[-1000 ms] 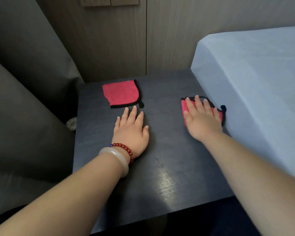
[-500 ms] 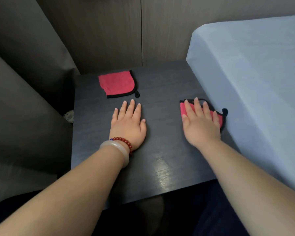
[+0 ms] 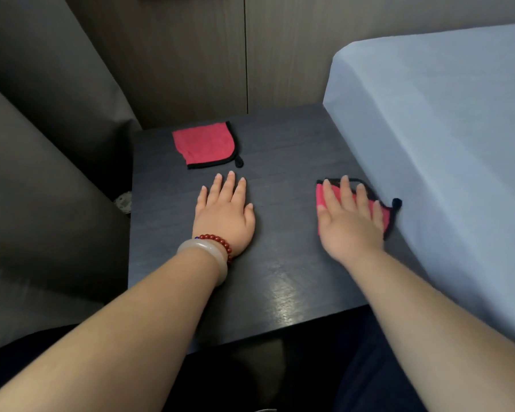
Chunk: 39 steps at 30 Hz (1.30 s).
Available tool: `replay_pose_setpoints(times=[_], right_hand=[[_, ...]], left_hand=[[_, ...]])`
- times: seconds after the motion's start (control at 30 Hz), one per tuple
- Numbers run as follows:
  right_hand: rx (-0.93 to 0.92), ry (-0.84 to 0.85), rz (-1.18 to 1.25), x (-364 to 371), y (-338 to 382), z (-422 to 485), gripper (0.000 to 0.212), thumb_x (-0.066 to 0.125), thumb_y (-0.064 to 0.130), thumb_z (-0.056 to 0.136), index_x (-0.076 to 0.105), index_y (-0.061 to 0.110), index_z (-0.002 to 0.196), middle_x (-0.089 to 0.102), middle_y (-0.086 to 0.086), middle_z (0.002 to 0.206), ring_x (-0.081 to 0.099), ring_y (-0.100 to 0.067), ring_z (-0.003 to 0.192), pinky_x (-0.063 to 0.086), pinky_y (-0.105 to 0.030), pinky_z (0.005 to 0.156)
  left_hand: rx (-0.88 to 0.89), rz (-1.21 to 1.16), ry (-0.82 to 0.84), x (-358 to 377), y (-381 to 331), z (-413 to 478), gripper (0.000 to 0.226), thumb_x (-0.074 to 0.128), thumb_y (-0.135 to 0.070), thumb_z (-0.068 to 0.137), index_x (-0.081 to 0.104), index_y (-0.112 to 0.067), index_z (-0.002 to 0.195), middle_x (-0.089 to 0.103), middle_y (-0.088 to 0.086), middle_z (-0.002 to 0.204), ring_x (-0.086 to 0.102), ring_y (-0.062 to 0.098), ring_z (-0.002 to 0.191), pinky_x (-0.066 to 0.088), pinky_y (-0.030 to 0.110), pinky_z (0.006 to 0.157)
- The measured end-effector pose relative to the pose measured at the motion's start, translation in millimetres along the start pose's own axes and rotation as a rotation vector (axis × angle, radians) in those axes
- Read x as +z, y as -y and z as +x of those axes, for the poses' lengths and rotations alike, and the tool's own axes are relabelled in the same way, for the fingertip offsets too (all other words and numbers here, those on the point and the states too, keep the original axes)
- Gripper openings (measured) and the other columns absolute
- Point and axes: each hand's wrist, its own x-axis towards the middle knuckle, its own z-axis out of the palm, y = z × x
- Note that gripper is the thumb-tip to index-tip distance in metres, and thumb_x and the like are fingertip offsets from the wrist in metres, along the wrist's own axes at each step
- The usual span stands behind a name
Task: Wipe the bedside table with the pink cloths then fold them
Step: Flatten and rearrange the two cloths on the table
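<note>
A dark wooden bedside table (image 3: pixel 280 179) fills the middle of the view. One pink cloth (image 3: pixel 205 145) with black trim lies folded at the table's back left, untouched. A second pink cloth (image 3: pixel 384 214) lies near the right edge, mostly hidden under my right hand (image 3: pixel 350 218), which presses flat on it with straight fingers. My left hand (image 3: pixel 225 212) rests flat on the bare tabletop, fingers straight, just in front of the folded cloth and apart from it.
A bed (image 3: pixel 443 129) with a pale blue sheet borders the table on the right. Grey upholstery (image 3: pixel 42 173) rises on the left, with a small pale object (image 3: pixel 124 200) in the gap. A wood-panelled wall (image 3: pixel 220 55) stands behind.
My right hand has slid the cloth a little toward me along the right edge. My left hand stays flat in the same spot. The camera view has shifted.
</note>
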Motion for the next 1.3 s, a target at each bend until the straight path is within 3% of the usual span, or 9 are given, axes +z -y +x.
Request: replay_pose_setpoints(times=[0.17, 0.4, 0.53, 0.63, 0.77, 0.87, 1.0, 1.1, 1.3], right_hand=[[-0.356, 0.0, -0.003, 12, 40, -45, 0.052, 0.012, 0.049, 0.098, -0.003, 0.045, 0.148, -0.009, 0.013, 0.16, -0.01, -0.015, 0.147, -0.004, -0.043, 0.118], [0.038, 0.011, 0.002, 1, -24, -12, 0.054, 0.011, 0.046, 0.098, -0.003, 0.04, 0.15, -0.007, 0.005, 0.161, -0.005, -0.021, 0.148, 0.0, -0.047, 0.118], [-0.24, -0.023, 0.012, 16, 34, -70, 0.055, 0.015, 0.048, 0.098, -0.001, 0.039, 0.15, -0.006, 0.007, 0.161, -0.005, -0.021, 0.148, -0.001, -0.046, 0.117], [-0.404, 0.0, -0.007, 17, 31, -91, 0.053, 0.012, 0.049, 0.098, 0.0, 0.043, 0.149, -0.004, 0.012, 0.16, -0.006, -0.016, 0.148, -0.003, -0.044, 0.117], [-0.118, -0.002, -0.04, 6, -29, -44, 0.053, 0.009, 0.047, 0.098, -0.003, 0.042, 0.149, -0.005, 0.008, 0.161, -0.003, -0.019, 0.148, 0.003, -0.048, 0.118], [0.029, 0.022, -0.001, 5, -29, -43, 0.055, 0.009, 0.047, 0.098, -0.008, 0.039, 0.149, -0.01, 0.006, 0.161, -0.008, -0.021, 0.147, 0.0, -0.049, 0.118], [-0.225, -0.013, 0.008, 19, 27, -96, 0.057, 0.014, 0.049, 0.097, -0.004, 0.038, 0.15, -0.008, 0.007, 0.161, -0.007, -0.02, 0.148, -0.001, -0.047, 0.118], [-0.381, 0.003, -0.025, 16, 18, -105, 0.054, 0.012, 0.051, 0.097, -0.002, 0.042, 0.149, -0.005, 0.011, 0.16, -0.007, -0.015, 0.148, -0.001, -0.044, 0.118], [0.037, 0.021, -0.023, 5, -48, -57, 0.056, 0.008, 0.05, 0.096, -0.006, 0.04, 0.149, -0.008, 0.006, 0.161, -0.005, -0.02, 0.148, 0.002, -0.049, 0.118]], left_hand=[[0.009, -0.018, 0.001, -1, 0, -2, 0.057, 0.023, -0.039, 0.1, 0.015, -0.022, 0.154, 0.005, -0.001, 0.162, -0.001, 0.019, 0.149, 0.0, 0.041, 0.12], [0.029, -0.062, -0.024, 0, 1, -6, 0.054, 0.028, -0.034, 0.101, 0.021, -0.019, 0.152, 0.011, 0.003, 0.162, 0.004, 0.02, 0.149, 0.003, 0.038, 0.121], [0.057, -0.038, 0.009, 0, 5, -12, 0.056, 0.028, -0.036, 0.101, 0.017, -0.019, 0.153, 0.008, 0.003, 0.162, 0.001, 0.021, 0.149, 0.003, 0.038, 0.121], [0.064, -0.01, -0.009, 2, 3, -21, 0.056, 0.026, -0.037, 0.101, 0.016, -0.019, 0.153, 0.007, 0.003, 0.162, 0.002, 0.021, 0.149, 0.004, 0.038, 0.121], [0.061, -0.006, -0.022, 3, 2, -22, 0.056, 0.026, -0.037, 0.101, 0.017, -0.02, 0.153, 0.008, 0.002, 0.162, 0.002, 0.021, 0.149, 0.004, 0.038, 0.121], [0.053, -0.004, -0.02, 3, 2, -23, 0.056, 0.026, -0.037, 0.1, 0.017, -0.02, 0.153, 0.008, 0.002, 0.162, 0.002, 0.02, 0.149, 0.004, 0.038, 0.12], [0.054, -0.002, -0.022, 2, 2, -23, 0.056, 0.026, -0.036, 0.1, 0.017, -0.021, 0.153, 0.008, 0.002, 0.162, 0.003, 0.02, 0.149, 0.005, 0.038, 0.12], [0.052, -0.004, -0.02, 1, 1, -23, 0.056, 0.026, -0.036, 0.1, 0.017, -0.021, 0.153, 0.008, 0.002, 0.162, 0.003, 0.02, 0.149, 0.004, 0.038, 0.12], [0.053, -0.011, -0.018, 1, 1, -23, 0.056, 0.026, -0.036, 0.1, 0.018, -0.021, 0.154, 0.008, 0.002, 0.162, 0.003, 0.02, 0.149, 0.004, 0.038, 0.121]])
